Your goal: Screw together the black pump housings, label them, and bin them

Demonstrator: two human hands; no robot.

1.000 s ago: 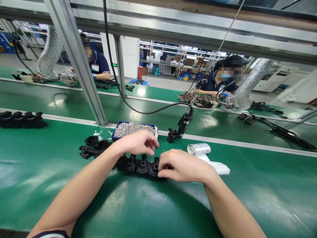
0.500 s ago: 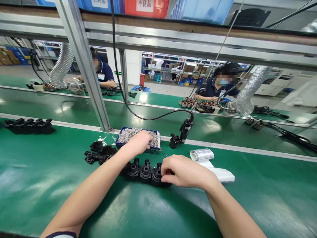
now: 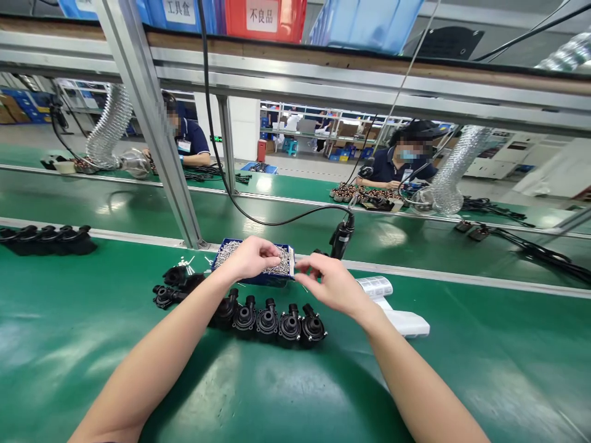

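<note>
My left hand (image 3: 256,258) is over a blue box (image 3: 272,281) full of silver screws (image 3: 226,252), its fingers pinched together; what they hold is too small to make out. Just right of the box, my right hand (image 3: 323,277) hovers with thumb and fingertips apart and nothing visible between them. Below both hands stands a row of black pump housings (image 3: 268,320) on the green bench. Screws stick up at the edges of the rightmost housing (image 3: 313,327). My left forearm partly covers the housings at the left.
A black electric screwdriver (image 3: 341,239) hangs on a cable behind my right hand. A label roll (image 3: 376,287) lies to the right. More black housings (image 3: 46,240) stand far left. Across the bench, two people sit behind a metal post (image 3: 152,123) and rail.
My right hand has moved up from the rightmost housing towards the screw box, uncovering that housing. My left hand has lifted slightly and stays over the screws. The view has shifted a little.
</note>
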